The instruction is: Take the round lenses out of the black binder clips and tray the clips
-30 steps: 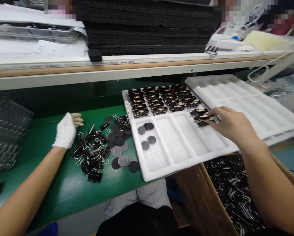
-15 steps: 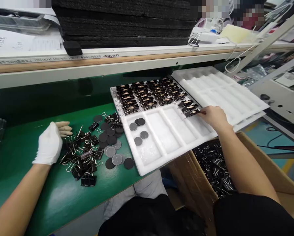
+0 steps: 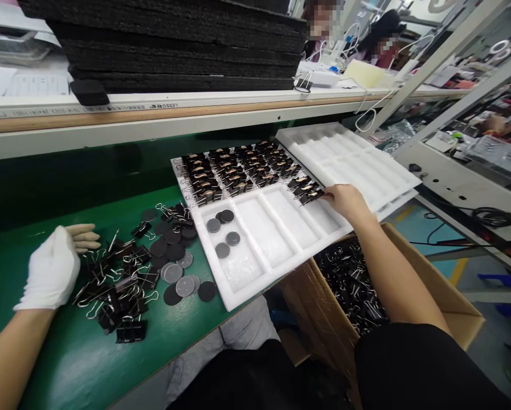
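My right hand (image 3: 347, 202), bare, reaches to the right edge of a white foam tray (image 3: 229, 300). Its fingers are pinched on the end of a black binder clip (image 3: 311, 195) in a short row there. Packed rows of black binder clips (image 3: 238, 168), with tan pieces between their jaws, fill the tray's far half. Several dark round discs (image 3: 233, 238) lie in its near left compartment. My left hand (image 3: 56, 265), in a white glove with the finger ends uncovered, rests open on the green table. Beside it is a heap of loose binder clips (image 3: 125, 285) and scattered discs (image 3: 176, 252).
Another white foam tray (image 3: 349, 151) lies behind to the right. Below my right arm a cardboard box (image 3: 434, 285) holds many black clips. A shelf edge (image 3: 195, 108) crosses above the table, carrying stacked black foam sheets (image 3: 174, 51). People sit in the background.
My view has turned a little to the right, so the table things appear shifted left. Both hands keep nearly the same place and pose, the right still at the clip.
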The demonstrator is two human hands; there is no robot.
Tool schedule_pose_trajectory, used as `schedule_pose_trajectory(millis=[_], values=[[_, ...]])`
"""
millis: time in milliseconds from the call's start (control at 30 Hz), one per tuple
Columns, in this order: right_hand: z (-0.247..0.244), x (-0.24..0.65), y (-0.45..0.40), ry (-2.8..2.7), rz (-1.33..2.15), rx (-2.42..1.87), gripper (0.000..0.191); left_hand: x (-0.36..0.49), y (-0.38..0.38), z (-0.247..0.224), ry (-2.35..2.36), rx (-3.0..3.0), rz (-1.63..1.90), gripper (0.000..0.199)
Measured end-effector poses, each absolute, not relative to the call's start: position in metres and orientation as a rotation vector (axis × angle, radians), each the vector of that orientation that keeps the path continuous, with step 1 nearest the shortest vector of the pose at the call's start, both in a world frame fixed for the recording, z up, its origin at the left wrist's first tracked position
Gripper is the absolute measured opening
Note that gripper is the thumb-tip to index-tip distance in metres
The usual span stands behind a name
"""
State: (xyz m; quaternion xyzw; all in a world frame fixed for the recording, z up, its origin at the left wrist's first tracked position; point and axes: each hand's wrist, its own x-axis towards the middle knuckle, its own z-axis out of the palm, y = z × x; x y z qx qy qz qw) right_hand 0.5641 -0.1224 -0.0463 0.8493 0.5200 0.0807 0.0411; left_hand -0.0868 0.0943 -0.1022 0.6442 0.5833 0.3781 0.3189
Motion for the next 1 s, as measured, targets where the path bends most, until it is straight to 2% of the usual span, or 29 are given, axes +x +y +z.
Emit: schedule_pose_trajectory(millis=[300, 467, 1000], values=[[-0.047, 0.571, -0.123, 1.619, 0.209, 2.654, 0.017, -0.088, 0.092, -0.104, 1.464, 1.69, 1.036, 0.05], [-0.053, 0.571, -0.121, 1.643, 0.165, 2.702, 0.022, -0.083, 0.087, -0.097, 1.497, 1.663, 1.011, 0.051], [-0.044, 0.554, -0.119, 1.529, 0.19, 2.641, 0.017, -0.082, 0.08, -0.097, 1.447, 1.67, 1.06, 0.059]])
